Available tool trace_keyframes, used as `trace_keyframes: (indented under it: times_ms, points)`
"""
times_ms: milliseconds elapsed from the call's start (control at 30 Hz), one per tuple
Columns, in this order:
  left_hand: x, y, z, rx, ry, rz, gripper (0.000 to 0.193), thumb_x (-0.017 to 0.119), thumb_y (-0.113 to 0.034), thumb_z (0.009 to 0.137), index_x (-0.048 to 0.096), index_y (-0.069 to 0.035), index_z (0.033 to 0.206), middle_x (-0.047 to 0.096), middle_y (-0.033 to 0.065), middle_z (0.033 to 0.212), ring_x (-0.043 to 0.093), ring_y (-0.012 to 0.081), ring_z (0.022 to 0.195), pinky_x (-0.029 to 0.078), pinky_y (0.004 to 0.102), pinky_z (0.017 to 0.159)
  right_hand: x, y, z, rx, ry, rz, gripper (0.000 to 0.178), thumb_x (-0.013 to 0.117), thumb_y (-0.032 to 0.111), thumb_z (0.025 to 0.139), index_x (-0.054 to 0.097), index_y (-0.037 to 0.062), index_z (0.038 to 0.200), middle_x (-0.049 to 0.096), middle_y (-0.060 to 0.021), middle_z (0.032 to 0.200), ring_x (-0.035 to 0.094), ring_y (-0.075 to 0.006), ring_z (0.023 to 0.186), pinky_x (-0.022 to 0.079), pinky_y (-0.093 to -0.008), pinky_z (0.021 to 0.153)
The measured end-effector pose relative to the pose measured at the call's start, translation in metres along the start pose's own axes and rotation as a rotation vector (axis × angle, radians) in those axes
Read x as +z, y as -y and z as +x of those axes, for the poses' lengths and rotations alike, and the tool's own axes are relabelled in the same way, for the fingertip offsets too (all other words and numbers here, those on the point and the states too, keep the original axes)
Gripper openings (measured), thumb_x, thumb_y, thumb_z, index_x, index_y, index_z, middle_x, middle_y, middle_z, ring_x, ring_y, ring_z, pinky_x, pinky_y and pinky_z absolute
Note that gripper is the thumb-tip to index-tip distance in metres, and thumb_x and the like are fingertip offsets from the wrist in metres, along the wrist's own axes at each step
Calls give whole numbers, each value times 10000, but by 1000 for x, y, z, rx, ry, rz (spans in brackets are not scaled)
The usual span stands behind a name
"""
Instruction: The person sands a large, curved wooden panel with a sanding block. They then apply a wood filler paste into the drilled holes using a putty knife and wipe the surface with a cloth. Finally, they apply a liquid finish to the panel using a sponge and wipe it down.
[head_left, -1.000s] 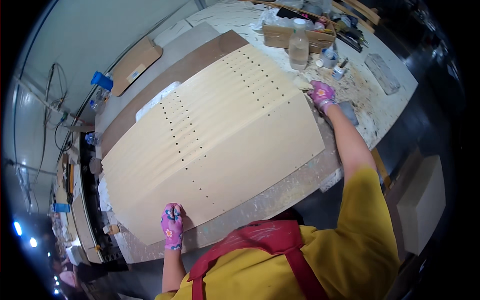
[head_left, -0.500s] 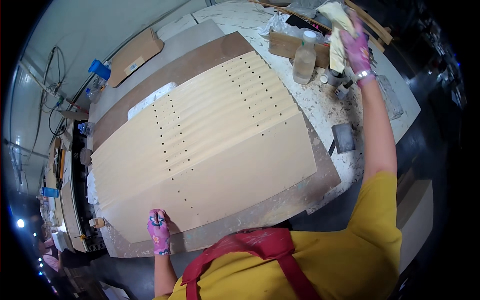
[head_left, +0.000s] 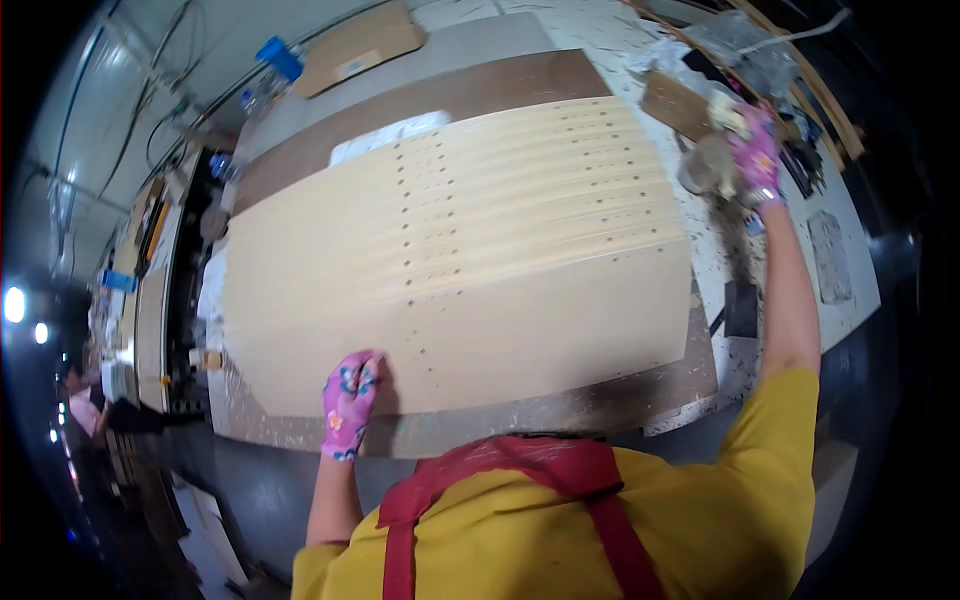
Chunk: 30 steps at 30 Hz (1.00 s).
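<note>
My left hand, in a pink flowered glove, is closed over the near left part of the pale wooden panels; anything inside its fingers is hidden. The panels lie overlapped like steps, with rows of small dark holes across them. Far to the right, my right hand, in a matching glove, is closed on a crumpled cream cloth. A cloudy plastic bottle is right against these fingers, looking tilted and blurred. Whether the hand grips the bottle too, I cannot tell.
A brown board lies beneath the panels. Right of them are a wooden block, a dark sanding block and a grey slab. Plastic bags and wooden strips lie at the far right. Another person is in the left background.
The view has shifted, moving the table up and right in the picture. My right hand has come down with the cloth to the bottle, which stood upright before. My left hand remains closed.
</note>
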<state>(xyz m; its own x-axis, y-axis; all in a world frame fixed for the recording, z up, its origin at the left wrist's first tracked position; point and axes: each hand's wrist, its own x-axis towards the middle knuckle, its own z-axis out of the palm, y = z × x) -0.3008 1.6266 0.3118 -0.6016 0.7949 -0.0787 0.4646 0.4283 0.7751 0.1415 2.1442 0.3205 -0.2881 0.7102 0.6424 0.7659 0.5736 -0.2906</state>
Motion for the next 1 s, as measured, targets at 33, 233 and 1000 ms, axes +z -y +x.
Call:
trace_keyframes:
  times_ms: [33, 233, 1000]
  points:
    - [3, -8, 1, 40, 27, -17, 217, 568, -187, 954, 657, -23, 1064, 675, 124, 852, 663, 195, 746, 524, 304, 691, -19, 8, -6, -140, -107, -99, 375, 632, 134, 808, 581, 130, 1179, 596, -155, 1146, 540, -354, 1139, 432, -427, 984]
    - [46, -106, 23, 261, 545, -186, 574, 700, -376, 828, 552, -70, 1291, 643, 133, 1179, 632, 241, 1058, 491, 339, 937, -203, 148, -28, -274, 185, -89, 468, 578, 139, 820, 525, 55, 1278, 497, -136, 1308, 468, -295, 1253, 338, -368, 1081]
    - [83, -60, -12, 433, 862, 25, 879, 775, -422, 729, 368, -63, 1421, 590, 204, 1224, 600, 337, 1102, 488, 370, 916, -80, 309, -248, 972, 263, 1453, 318, 487, 244, 1008, 523, 64, 1267, 615, -41, 950, 605, -105, 718, 528, -257, 610]
